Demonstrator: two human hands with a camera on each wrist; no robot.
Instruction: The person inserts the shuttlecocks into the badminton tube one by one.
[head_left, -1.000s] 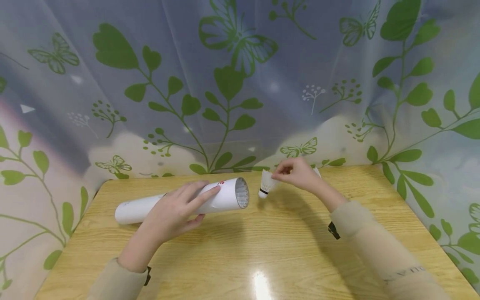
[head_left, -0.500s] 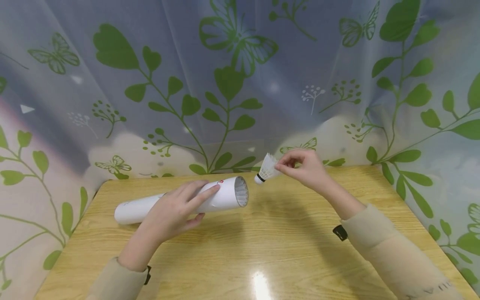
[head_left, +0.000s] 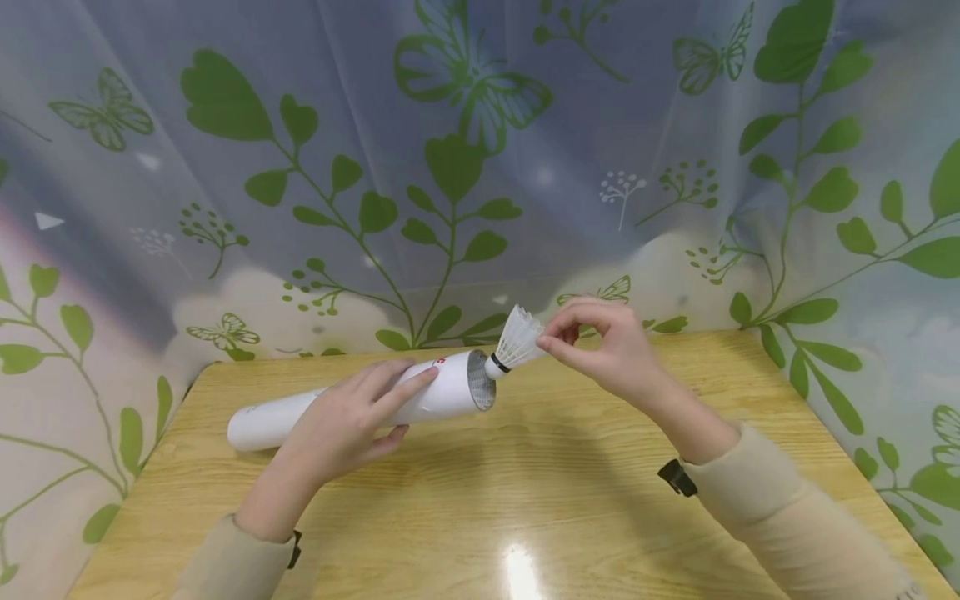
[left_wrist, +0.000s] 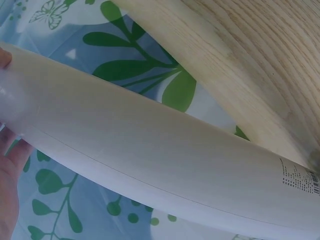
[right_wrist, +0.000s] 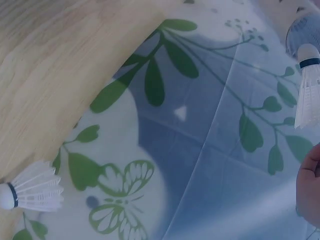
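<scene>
My left hand grips a long white shuttlecock tube, its fingers over the top and the thumb along the near side. The tube lies slanted over the table, its uncapped end facing right. By its feather skirt, my right hand pinches a white shuttlecock with a black band. The cork points down and left, right at the tube's mouth. In the right wrist view the held shuttlecock shows at the right edge beside the tube's mouth. Printed text and a barcode mark the tube in the left wrist view.
A second shuttlecock lies on the table in the right wrist view; the right hand hides it in the head view. The wooden table ends at a curtain printed with leaves and butterflies.
My right hand has raised the shuttlecock off the table, tilted it and carried it left to the tube's mouth. The left hand and the tube have stayed nearly still.
</scene>
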